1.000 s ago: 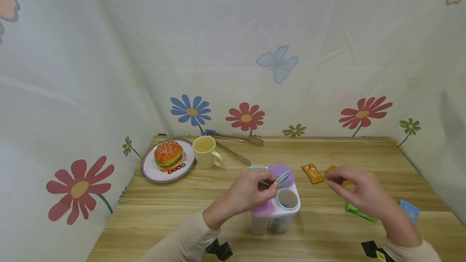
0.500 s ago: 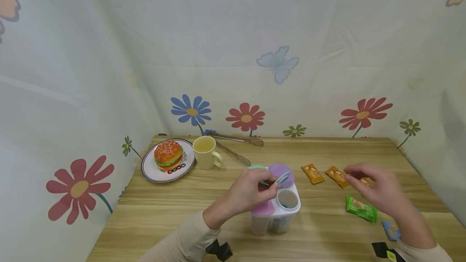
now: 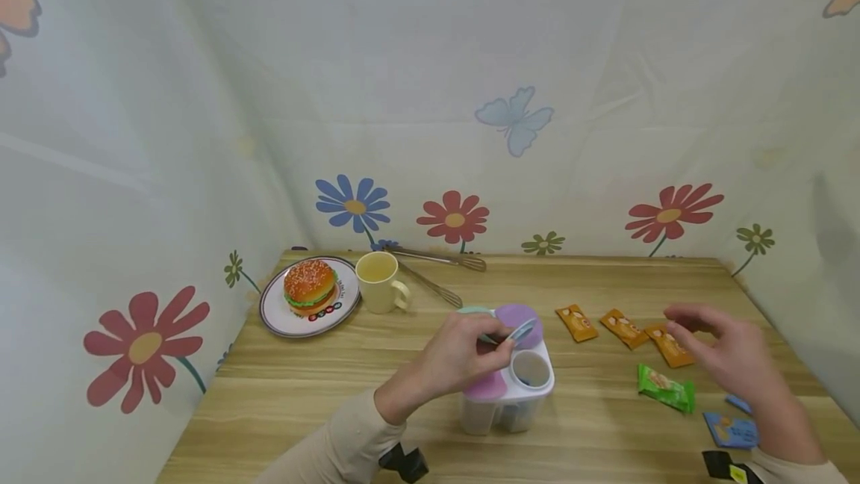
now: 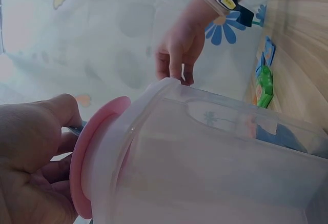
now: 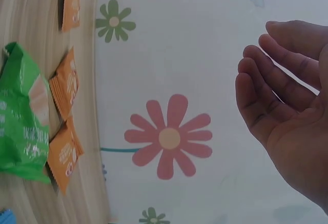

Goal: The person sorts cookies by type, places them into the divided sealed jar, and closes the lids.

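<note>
My left hand [image 3: 460, 353] pinches a light blue lid [image 3: 522, 330], tilted up from a white-topped clear container [image 3: 504, 413]. The round opening beside that lid is uncovered; a purple lid [image 3: 517, 317] and a pink lid [image 3: 489, 385] cover others. Through the clear wall in the left wrist view, something blue [image 4: 281, 137] shows inside. My right hand [image 3: 732, 353] holds nothing, its fingers loosely bent in the air. Nearest to it lies an orange packet [image 3: 670, 344], with two more orange packets [image 3: 622, 327] to the left. A green packet [image 3: 665, 388] lies closer to me.
Two blue packets [image 3: 728, 430] lie at the front right, partly behind my right arm. At the back left are a plate [image 3: 272, 312] with a toy burger [image 3: 311, 286], a yellow mug [image 3: 378, 282] and two whisks [image 3: 440, 290]. A floral cloth [image 3: 430, 95] walls the table.
My right hand has moved to the right, away from the container, uncovering the orange and green packets. The left hand stays in place with the light blue lid.
</note>
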Tool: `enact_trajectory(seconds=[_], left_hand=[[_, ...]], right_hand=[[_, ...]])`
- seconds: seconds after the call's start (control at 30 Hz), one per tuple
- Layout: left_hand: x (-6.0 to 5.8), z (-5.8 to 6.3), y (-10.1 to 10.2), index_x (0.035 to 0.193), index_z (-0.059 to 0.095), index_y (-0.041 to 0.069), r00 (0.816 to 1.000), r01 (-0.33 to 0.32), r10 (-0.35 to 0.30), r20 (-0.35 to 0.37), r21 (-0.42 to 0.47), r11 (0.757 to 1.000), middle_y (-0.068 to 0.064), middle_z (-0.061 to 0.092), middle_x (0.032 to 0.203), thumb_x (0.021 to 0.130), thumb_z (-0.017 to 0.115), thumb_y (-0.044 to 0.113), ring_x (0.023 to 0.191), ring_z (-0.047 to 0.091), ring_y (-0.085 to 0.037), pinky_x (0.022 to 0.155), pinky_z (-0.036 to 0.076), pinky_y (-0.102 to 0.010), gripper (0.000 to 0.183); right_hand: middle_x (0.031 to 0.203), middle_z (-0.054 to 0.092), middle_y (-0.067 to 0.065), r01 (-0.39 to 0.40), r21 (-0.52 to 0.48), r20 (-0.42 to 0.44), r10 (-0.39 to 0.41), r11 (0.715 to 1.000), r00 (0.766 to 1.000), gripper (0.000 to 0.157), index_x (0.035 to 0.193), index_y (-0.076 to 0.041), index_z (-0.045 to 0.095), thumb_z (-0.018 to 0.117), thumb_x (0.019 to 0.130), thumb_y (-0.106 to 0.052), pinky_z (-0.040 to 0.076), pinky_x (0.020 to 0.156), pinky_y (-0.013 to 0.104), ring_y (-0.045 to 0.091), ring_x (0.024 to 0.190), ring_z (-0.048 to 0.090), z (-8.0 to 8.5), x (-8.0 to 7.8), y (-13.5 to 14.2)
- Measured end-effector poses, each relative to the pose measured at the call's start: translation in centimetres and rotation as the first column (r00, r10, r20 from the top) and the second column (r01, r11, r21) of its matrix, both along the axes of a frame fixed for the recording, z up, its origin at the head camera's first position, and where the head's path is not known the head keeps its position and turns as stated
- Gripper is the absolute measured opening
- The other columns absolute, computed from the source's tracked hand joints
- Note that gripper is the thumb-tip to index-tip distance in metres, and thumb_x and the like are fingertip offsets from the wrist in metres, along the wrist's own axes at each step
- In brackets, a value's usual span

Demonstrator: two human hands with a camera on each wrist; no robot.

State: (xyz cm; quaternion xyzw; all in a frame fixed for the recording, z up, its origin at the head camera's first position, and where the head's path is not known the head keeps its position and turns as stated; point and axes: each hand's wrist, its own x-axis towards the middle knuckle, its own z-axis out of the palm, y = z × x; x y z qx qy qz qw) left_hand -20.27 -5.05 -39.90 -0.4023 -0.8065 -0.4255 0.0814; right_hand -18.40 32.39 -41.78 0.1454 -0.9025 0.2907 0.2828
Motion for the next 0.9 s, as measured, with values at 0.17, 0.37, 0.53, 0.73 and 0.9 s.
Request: enact_trajectory(seconds=[0.17, 0.37, 0.53, 0.73, 0.9], left_hand=[[0.0, 0.0, 0.0, 0.088, 0.071, 0.003, 1.0, 0.001, -0.001, -0.023, 0.001, 1.0, -0.006, 0.07, 0.085, 0.086, 0.068, 0.006, 0.079, 0.065, -0.004, 0.068, 0.052, -0.006, 0.005], [-0.1, -0.2, 0.0, 0.086, 0.071, 0.004, 1.0, 0.003, -0.003, -0.024, 0.013, 1.0, -0.005, 0.07, 0.083, 0.085, 0.067, 0.005, 0.078, 0.064, -0.004, 0.068, 0.053, -0.006, 0.004], [-0.1, -0.3, 0.0, 0.086, 0.071, 0.004, 1.0, 0.003, -0.002, -0.015, 0.012, 1.0, -0.005, 0.069, 0.083, 0.085, 0.067, 0.006, 0.077, 0.064, -0.002, 0.067, 0.053, -0.007, 0.004], [-0.2, -0.4, 0.0, 0.086, 0.071, 0.005, 1.0, 0.0, 0.0, -0.01, 0.011, 1.0, -0.004, 0.069, 0.082, 0.086, 0.067, 0.006, 0.076, 0.062, -0.002, 0.067, 0.053, -0.007, 0.004], [-0.2, -0.4, 0.0, 0.086, 0.071, 0.005, 1.0, -0.002, 0.002, -0.015, 0.013, 1.0, -0.004, 0.069, 0.082, 0.085, 0.068, 0.005, 0.076, 0.062, -0.003, 0.067, 0.053, -0.007, 0.004]], right_hand=[[0.09, 0.07, 0.005, 0.07, -0.021, 0.069, -0.068, 0.997, 0.995, 0.019, 0.102, -0.003, 0.07, 0.074, 0.084, -0.005, 0.038, 0.072, -0.004, -0.022, 0.082, 0.046, -0.3, 0.0, 1.2], [0.092, 0.07, 0.008, 0.174, -0.004, 0.152, -0.171, 0.985, 0.974, 0.021, 0.104, -0.004, 0.07, 0.072, 0.088, -0.018, 0.04, 0.061, 0.002, -0.027, 0.081, 0.04, -0.7, 0.1, 2.6], [0.09, 0.07, 0.01, 0.216, 0.006, 0.176, -0.213, 0.976, 0.961, 0.024, 0.104, -0.002, 0.069, 0.072, 0.089, -0.02, 0.04, 0.057, 0.004, -0.027, 0.077, 0.039, -1.1, 0.0, 3.6], [0.097, 0.069, 0.022, 0.298, 0.021, 0.237, -0.294, 0.954, 0.926, 0.031, 0.107, 0.001, 0.066, 0.07, 0.09, -0.026, 0.039, 0.055, 0.006, -0.027, 0.073, 0.034, -2.2, -0.1, 4.5], [0.107, 0.065, 0.029, 0.374, 0.02, 0.3, -0.362, 0.927, 0.883, 0.036, 0.113, 0.005, 0.063, 0.066, 0.093, -0.025, 0.038, 0.055, 0.008, -0.004, 0.075, 0.054, -3.1, -0.3, 5.4]])
